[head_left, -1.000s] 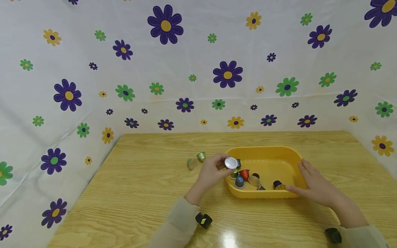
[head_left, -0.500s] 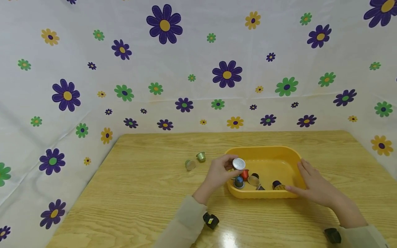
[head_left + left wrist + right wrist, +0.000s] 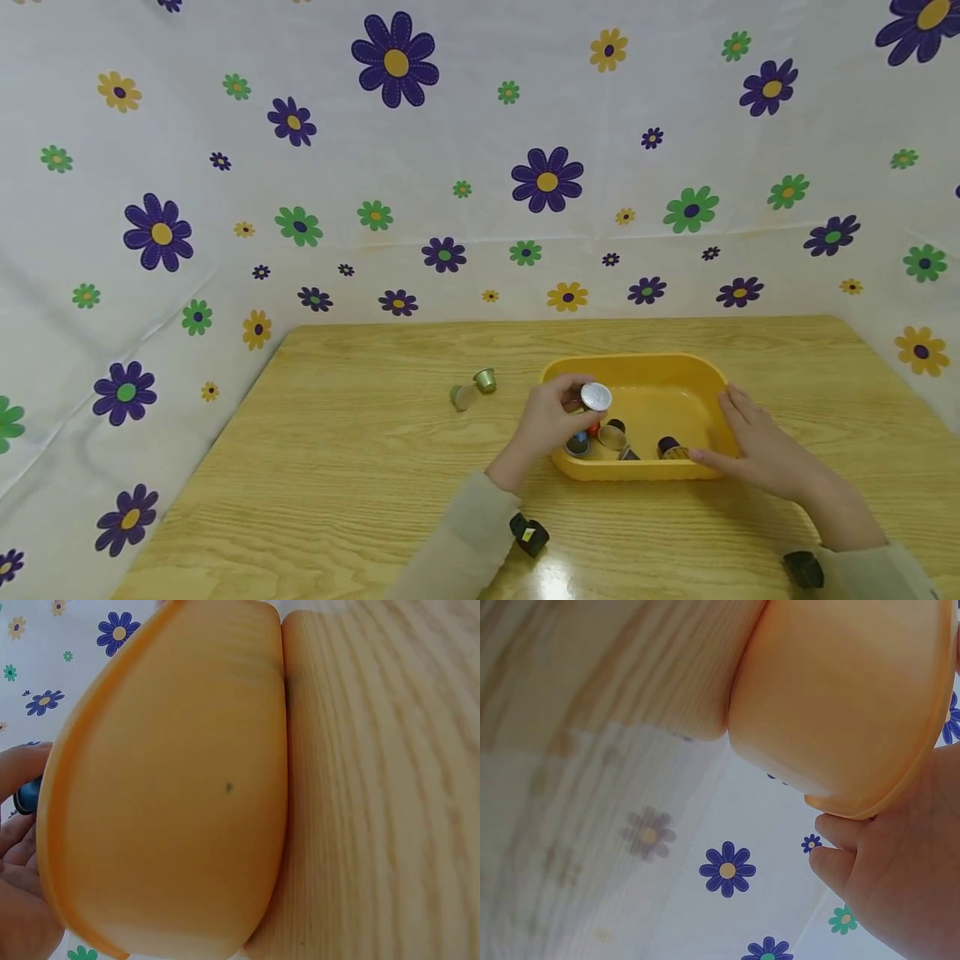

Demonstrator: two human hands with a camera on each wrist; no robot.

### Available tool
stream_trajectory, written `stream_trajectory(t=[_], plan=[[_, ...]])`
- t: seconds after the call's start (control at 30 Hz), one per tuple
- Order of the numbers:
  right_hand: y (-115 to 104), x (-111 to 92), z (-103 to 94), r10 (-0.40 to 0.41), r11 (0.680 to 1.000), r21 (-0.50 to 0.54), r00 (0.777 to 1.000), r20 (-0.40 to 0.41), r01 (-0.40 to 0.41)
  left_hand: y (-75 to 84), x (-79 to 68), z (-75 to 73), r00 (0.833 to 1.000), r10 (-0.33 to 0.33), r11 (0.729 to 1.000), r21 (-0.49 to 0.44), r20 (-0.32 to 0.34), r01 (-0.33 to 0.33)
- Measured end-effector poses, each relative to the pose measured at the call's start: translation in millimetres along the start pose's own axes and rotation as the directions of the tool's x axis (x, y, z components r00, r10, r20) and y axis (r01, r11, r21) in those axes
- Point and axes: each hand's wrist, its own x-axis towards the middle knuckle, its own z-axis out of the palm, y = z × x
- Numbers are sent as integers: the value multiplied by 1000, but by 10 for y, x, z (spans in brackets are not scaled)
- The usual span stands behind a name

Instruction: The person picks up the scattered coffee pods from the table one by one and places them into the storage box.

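In the head view my left hand (image 3: 551,417) pinches a coffee capsule (image 3: 596,397) over the left part of the yellow tray (image 3: 637,471). Its silver foil lid faces the camera. A dark blue side of the capsule (image 3: 28,796) shows between the fingers in the left wrist view, beyond the tray wall. My right hand (image 3: 768,450) grips the tray's near right corner, thumb on the front rim, fingers along the right side. Inside the tray lie a blue capsule (image 3: 577,443), a partly hidden red one, a clear-lidded one (image 3: 612,437) and a dark one with a striped lid (image 3: 669,447).
Two green capsules, one standing (image 3: 485,380) and one tipped (image 3: 462,397), are on the wooden table (image 3: 360,450) left of the tray. Behind the table hangs a white flower-print cloth (image 3: 450,150). A black wrist-camera mount (image 3: 529,535) is by the left sleeve.
My left hand has moved right with the capsule, from the tray's left edge to over its inside, covering more of the red capsule. The right hand and tray stay put.
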Motion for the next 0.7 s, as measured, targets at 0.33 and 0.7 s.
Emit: stream_trajectory(t=[0.33,0.7], plan=[[12,7,-19,1,1000,1,1000,7,-1,-333,162,126,1000,-2,1000,5,-8,2],[-7,6,-20,10,1000,-11,1000,3,-10,-328,251,202,1000,10,1000,20,-2,-10]])
